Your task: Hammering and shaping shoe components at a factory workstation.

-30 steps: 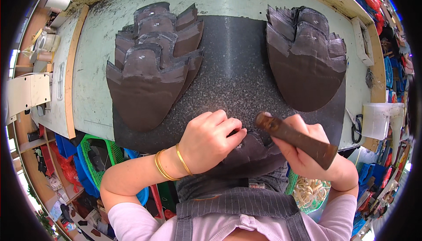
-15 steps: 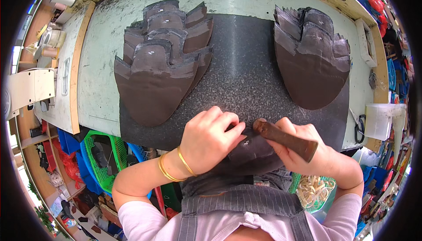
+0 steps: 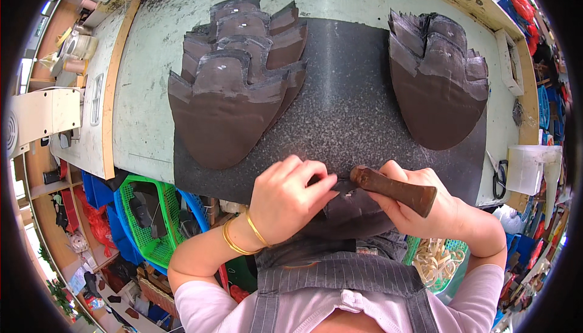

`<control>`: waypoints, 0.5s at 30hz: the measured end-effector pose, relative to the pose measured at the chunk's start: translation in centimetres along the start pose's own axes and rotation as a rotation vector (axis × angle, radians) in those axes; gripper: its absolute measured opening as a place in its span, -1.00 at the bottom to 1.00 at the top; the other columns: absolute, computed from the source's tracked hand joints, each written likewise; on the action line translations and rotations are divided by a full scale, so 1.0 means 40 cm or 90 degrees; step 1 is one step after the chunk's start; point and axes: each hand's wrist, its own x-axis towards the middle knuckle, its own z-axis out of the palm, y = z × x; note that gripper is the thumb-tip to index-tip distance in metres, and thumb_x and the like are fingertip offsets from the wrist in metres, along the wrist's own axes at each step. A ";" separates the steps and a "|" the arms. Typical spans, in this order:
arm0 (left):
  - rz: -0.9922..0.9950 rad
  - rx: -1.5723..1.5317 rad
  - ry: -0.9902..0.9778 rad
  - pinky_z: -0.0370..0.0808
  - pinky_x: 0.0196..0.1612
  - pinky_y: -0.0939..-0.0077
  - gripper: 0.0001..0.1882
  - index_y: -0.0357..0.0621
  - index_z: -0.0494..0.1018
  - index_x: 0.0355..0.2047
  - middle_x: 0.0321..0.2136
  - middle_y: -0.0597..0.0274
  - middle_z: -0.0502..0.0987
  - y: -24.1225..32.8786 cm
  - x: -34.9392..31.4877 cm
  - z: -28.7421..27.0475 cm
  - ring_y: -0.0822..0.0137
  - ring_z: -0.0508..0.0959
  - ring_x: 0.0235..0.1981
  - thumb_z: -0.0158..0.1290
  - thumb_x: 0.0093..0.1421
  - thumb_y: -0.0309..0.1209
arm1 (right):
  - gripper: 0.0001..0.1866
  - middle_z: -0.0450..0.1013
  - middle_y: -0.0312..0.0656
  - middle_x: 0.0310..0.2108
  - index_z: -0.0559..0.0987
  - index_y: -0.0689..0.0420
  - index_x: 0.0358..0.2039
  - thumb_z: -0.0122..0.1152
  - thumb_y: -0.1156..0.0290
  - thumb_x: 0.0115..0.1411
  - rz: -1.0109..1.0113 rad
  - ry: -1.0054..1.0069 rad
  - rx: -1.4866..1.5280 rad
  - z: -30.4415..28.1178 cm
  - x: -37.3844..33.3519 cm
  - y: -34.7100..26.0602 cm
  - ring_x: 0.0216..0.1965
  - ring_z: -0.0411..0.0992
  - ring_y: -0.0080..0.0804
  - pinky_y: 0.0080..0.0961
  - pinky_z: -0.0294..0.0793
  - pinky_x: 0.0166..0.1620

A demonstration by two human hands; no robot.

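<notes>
Left hand (image 3: 285, 202) presses flat, fingers spread, on a dark brown curved leather piece (image 3: 352, 214) at the near edge of the black speckled stone slab (image 3: 346, 114). Right hand (image 3: 419, 208) is clenched round a brown wooden-handled tool (image 3: 395, 188), tip on the piece. Beyond: left stack of leather pieces (image 3: 234, 96), right stack of leather pieces (image 3: 438, 81).

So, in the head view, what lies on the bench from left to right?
White machine → left stack of brown leather pieces → dark mat → right stack of brown pieces → scissors → clear tub.
</notes>
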 end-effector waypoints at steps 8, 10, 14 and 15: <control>0.022 0.078 0.029 0.33 -0.52 0.52 -0.80 -0.04 0.56 -0.34 -0.42 0.43 0.47 0.030 -0.029 0.018 0.42 0.40 -0.53 0.14 -0.05 -0.43 | -0.63 0.28 -0.17 -0.50 0.48 0.19 -0.09 0.19 0.51 0.03 -0.125 0.064 -0.027 0.009 0.011 0.002 -0.64 0.41 -0.27 -0.36 0.37 -0.65; 0.032 0.100 0.035 0.35 -0.51 0.52 -0.79 -0.06 0.55 -0.34 -0.42 0.43 0.47 0.033 -0.033 0.019 0.42 0.40 -0.52 0.17 -0.07 -0.42 | -0.69 0.30 -0.16 -0.49 0.50 0.18 -0.15 0.19 0.50 0.04 -0.086 0.048 0.000 0.003 0.017 -0.014 -0.61 0.43 -0.27 -0.37 0.36 -0.65; -0.071 -0.051 0.016 0.37 -0.48 0.52 -0.75 -0.05 0.56 -0.36 -0.41 0.44 0.48 -0.003 -0.051 -0.009 0.40 0.41 -0.51 0.24 -0.13 -0.41 | -0.70 0.29 -0.16 -0.52 0.50 0.20 -0.17 0.20 0.50 0.03 -0.043 -0.019 -0.026 0.018 0.023 -0.016 -0.63 0.41 -0.24 -0.37 0.35 -0.65; -0.074 -0.051 0.021 0.37 -0.48 0.52 -0.75 -0.05 0.56 -0.36 -0.41 0.44 0.48 0.000 -0.054 -0.005 0.40 0.41 -0.51 0.24 -0.13 -0.41 | -0.70 0.29 -0.16 -0.52 0.50 0.20 -0.17 0.20 0.50 0.03 -0.046 -0.022 -0.030 0.012 0.025 -0.016 -0.63 0.41 -0.24 -0.37 0.35 -0.65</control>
